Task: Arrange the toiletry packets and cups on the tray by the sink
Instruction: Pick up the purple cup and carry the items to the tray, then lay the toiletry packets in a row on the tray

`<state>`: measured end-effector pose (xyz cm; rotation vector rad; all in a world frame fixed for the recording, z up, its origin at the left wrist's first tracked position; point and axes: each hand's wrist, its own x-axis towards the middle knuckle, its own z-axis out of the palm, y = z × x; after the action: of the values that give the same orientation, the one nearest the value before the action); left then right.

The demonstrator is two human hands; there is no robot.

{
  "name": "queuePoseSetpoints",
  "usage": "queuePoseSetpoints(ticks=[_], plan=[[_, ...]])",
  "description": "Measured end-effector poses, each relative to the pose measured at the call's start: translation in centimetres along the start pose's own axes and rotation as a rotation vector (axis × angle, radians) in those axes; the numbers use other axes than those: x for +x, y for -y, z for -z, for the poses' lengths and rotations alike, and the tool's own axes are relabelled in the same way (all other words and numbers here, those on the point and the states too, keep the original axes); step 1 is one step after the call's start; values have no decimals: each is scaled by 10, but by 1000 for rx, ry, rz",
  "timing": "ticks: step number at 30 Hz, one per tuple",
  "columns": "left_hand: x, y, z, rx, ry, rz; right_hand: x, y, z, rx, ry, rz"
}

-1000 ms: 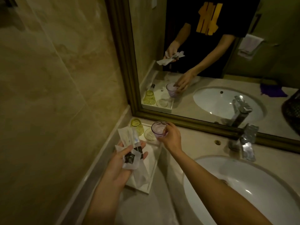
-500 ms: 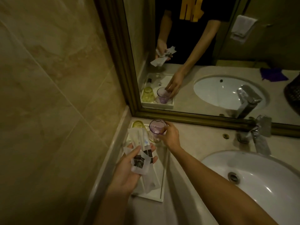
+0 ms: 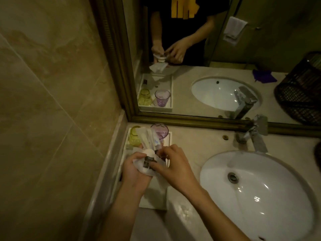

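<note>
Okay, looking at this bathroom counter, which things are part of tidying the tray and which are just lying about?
Part of the job:
toiletry packets held in left hand and right hand
purple cup
yellow cup
tray

Just lying about:
faucet
sink basin
black mesh basket

Dim yellowish light, soft blur throughout, wide-angle bending at edges, glints on the sink [image 3: 260,193].
</note>
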<state>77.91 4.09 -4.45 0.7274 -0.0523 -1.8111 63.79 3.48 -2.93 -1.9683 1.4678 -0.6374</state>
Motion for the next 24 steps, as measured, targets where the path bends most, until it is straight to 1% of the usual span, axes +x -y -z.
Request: queuePoseSetpoints(ticks=[2, 3, 6, 9, 11, 13, 14, 16, 19, 21, 24], plan=[[1, 5, 0, -5, 6, 0, -1, 3, -1, -23, 9, -58], [2, 5, 0, -35, 20, -6, -1, 5, 0, 15, 2, -71], [1, 3, 4, -101, 47, -5, 0, 6, 7, 323, -15, -124], [1, -1, 11, -119, 28, -56, 2, -1, 6, 589, -36, -185], [0, -5, 17, -145, 2, -102, 3, -9, 3, 682, -116, -234], [-1, -10, 25, -174, -34, -133, 4, -25, -1, 721, -254, -321], [-2, -13, 29, -176, -48, -143, 4, -35, -4, 723, -310, -370], [-4, -18, 37, -175, -66, -154, 5, -54, -16, 676, -354, -485], [-8, -22, 48, -149, -88, -160, 6, -72, -45, 501, -306, -635], [-9, -23, 53, -145, -97, -161, 7, -77, -64, 390, -286, -645], [-10, -24, 55, -101, -101, -179, 12, -80, -90, 183, -239, -582]])
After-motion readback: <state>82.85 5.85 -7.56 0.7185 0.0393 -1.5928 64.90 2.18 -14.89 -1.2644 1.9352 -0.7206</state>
